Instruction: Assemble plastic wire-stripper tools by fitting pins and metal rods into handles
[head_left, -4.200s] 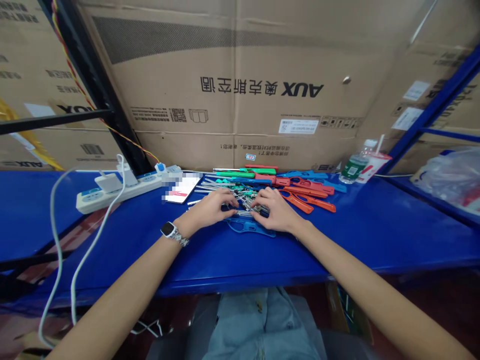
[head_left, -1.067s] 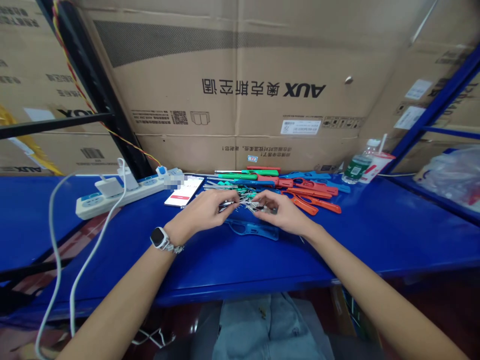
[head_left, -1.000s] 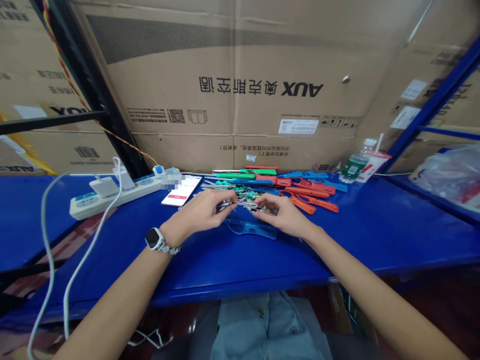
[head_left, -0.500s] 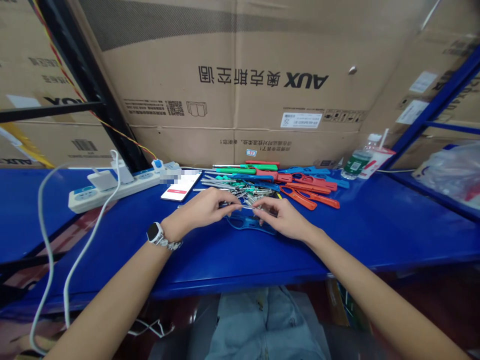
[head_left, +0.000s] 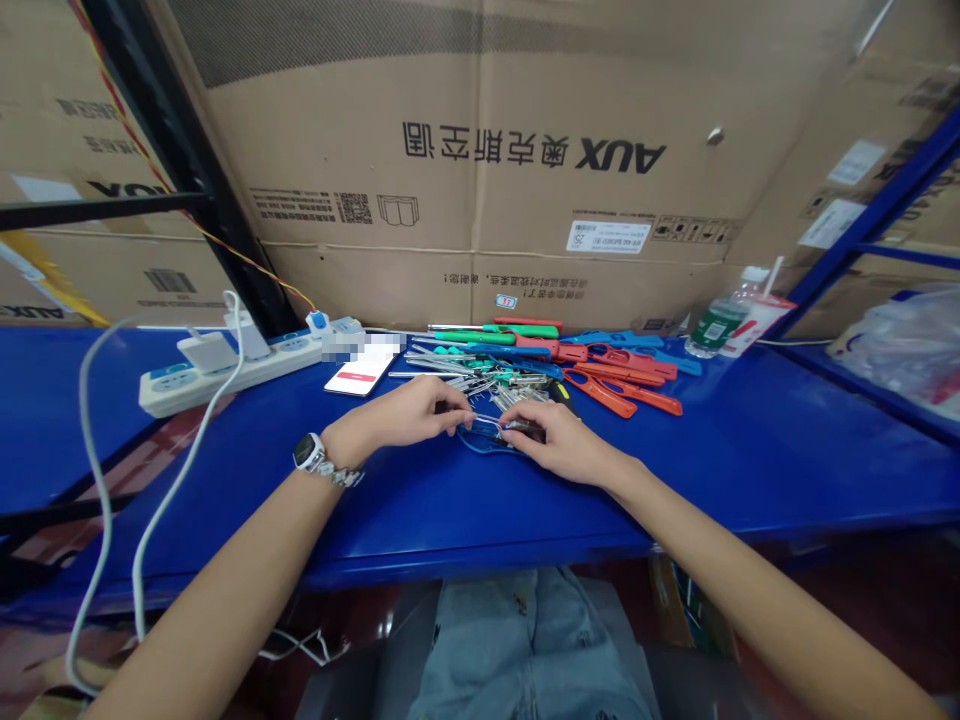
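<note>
My left hand (head_left: pixel 409 412) is closed, thumb and fingers pinching one end of a thin pale wire (head_left: pixel 488 419). The other end runs to the closed fingertips of my right hand (head_left: pixel 562 440), which also has a small dark part, too hidden to name, under its fingers. Below the wire, a blue plastic handle shell (head_left: pixel 484 447) lies on the table, partly covered by my right hand. Just beyond my hands sits a pile of small metal and teal parts (head_left: pixel 499 380) with thin metal tubes (head_left: pixel 435 362).
Long-nosed lighters and handle shells, green (head_left: pixel 487 338), orange (head_left: pixel 604 392) and blue (head_left: pixel 679 362), lie behind the pile. A phone (head_left: pixel 365 365) and a power strip (head_left: pixel 210 380) are left, a bottle (head_left: pixel 712 325) and a cup (head_left: pixel 756 325) right. A large carton (head_left: pixel 480 120) stands behind.
My hands have drawn slightly apart, showing more of the wire between them. My right hand has come a little lower and covers more of the blue shell.
</note>
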